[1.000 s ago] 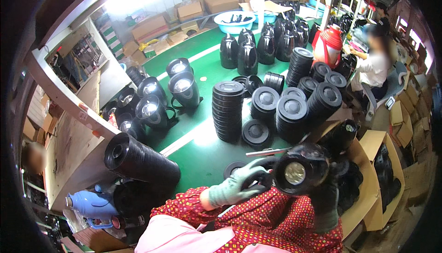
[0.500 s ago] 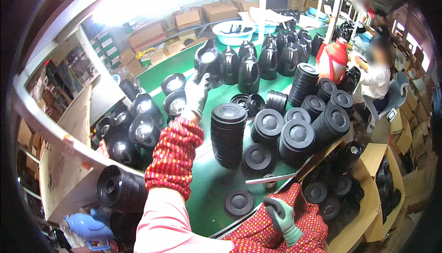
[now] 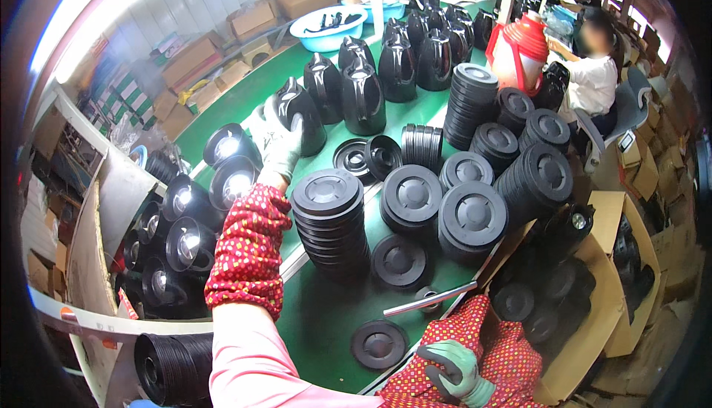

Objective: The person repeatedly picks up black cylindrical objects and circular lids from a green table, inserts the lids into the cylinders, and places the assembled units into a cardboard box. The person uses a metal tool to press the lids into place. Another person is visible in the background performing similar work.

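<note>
My left hand, in a pale glove, is around the side of a glossy black jug-shaped shell. That shell stands upright on the green work surface, at the left end of a group of similar black shells. Low in front of me, my right hand, gloved in pale green with dark patches, hovers by the red dotted apron. Its fingers are loosely curled, thumb apart, and nothing shows in them. Close by lies a single black round disc, with a metal bar just beyond it.
Stacks of black discs fill the middle. Open-topped black shells crowd the left. A red-and-white flask stands at the far right, near a seated person. A cardboard box with black parts is on the right; blue basins are behind.
The black shell in my left hand has come down from a tilted, raised position to upright beside the others. My right hand stays low by the apron. The view has shifted.
</note>
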Motion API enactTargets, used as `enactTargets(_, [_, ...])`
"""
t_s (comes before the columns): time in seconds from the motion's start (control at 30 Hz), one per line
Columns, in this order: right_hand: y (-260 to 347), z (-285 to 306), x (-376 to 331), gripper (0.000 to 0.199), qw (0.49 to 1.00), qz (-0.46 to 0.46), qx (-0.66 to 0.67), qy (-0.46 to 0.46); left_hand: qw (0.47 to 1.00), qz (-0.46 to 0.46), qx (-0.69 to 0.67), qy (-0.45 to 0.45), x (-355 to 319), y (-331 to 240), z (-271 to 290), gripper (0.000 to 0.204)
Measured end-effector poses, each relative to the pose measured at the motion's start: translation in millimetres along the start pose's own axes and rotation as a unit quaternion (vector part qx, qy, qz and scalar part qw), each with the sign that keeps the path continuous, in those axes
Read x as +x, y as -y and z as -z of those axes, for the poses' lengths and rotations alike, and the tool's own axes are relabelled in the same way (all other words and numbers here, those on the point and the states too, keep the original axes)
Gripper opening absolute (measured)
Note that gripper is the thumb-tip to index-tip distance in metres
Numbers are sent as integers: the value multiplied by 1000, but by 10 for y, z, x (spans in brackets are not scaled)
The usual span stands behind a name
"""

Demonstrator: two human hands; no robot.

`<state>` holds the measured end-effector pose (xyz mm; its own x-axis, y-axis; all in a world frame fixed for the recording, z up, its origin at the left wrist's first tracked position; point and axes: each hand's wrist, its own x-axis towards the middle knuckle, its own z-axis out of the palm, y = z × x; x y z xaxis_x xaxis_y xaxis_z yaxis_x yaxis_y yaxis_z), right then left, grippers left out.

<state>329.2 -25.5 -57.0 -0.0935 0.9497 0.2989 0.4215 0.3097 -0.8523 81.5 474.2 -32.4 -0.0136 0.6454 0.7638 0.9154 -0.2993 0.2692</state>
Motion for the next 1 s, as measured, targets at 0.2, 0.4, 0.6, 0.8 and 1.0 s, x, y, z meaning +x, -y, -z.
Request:
enactTargets(0.2, [-4,-7,13,33,999,-22,23,14,720,164,-314,597,24,70,-403,83])
enactTargets(0.4, [20,14,41,33,999,-24,37,9,723,35,-318,612,-397,645,-1021,81])
enactTargets(0.6, [19,8,20,39,999,-19,27,8,678,-32,-315,663,-595,217,-623,64])
enactTargets(0.8, [-32,-10,-11,40,1000,-12,26,6,741,-76,-237,624,-532,263,160,51])
enactTargets(1.0, [-23,-28,-51,34,999,-26,7,-16,812,-157,-238,509,-599,153,148,45])
